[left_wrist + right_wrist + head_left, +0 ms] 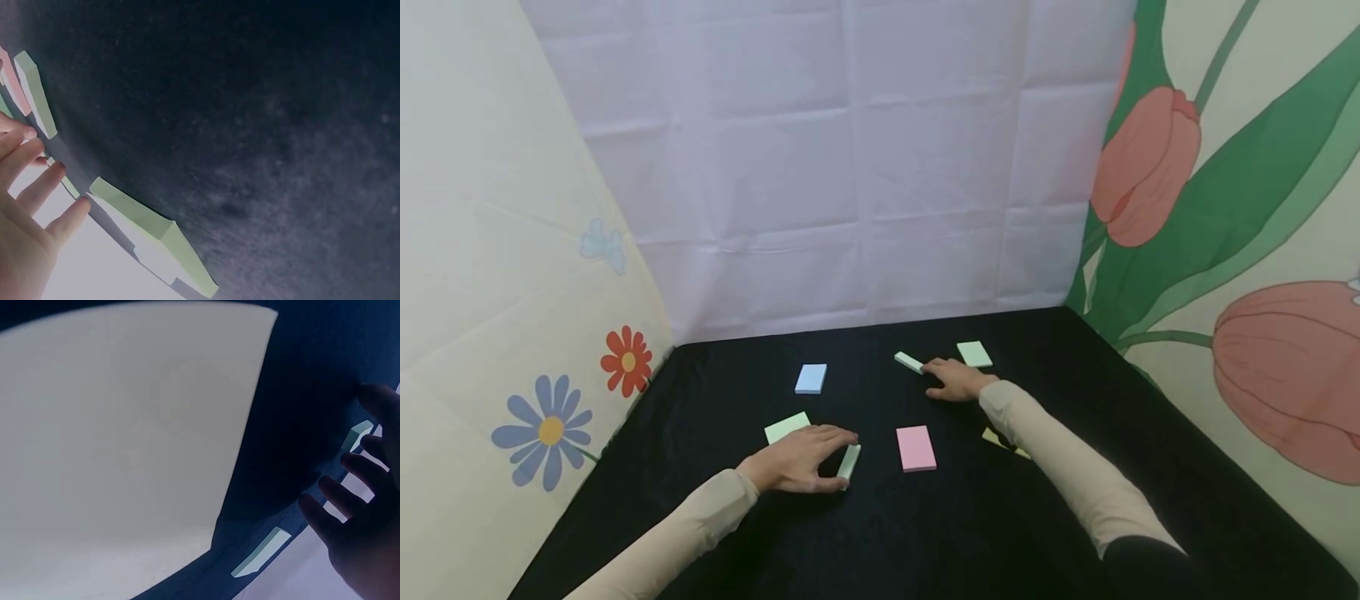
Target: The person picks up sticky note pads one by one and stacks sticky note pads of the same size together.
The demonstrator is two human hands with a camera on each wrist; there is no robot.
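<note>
On the black cloth, my left hand (801,460) reaches round a narrow pale green pad (850,467), fingertips at its far end and thumb at its near end. A wider green pad (786,427) lies just behind this hand, partly covered by it. In the left wrist view the fingers (40,184) are extended and spread. Farther back, my right hand (955,381) lies low over the cloth, its fingertips right at the end of another narrow green pad (908,362). The right wrist view shows loosely spread fingers (340,497), with a green pad (357,435) beyond them.
A pink pad (916,450) lies between the forearms, and a blue pad (811,378) farther back left. One green pad (974,354) sits behind the right hand. The right sleeve (1067,467) partly hides a yellow pad (992,437). Fabric walls (850,167) enclose the black table (737,375).
</note>
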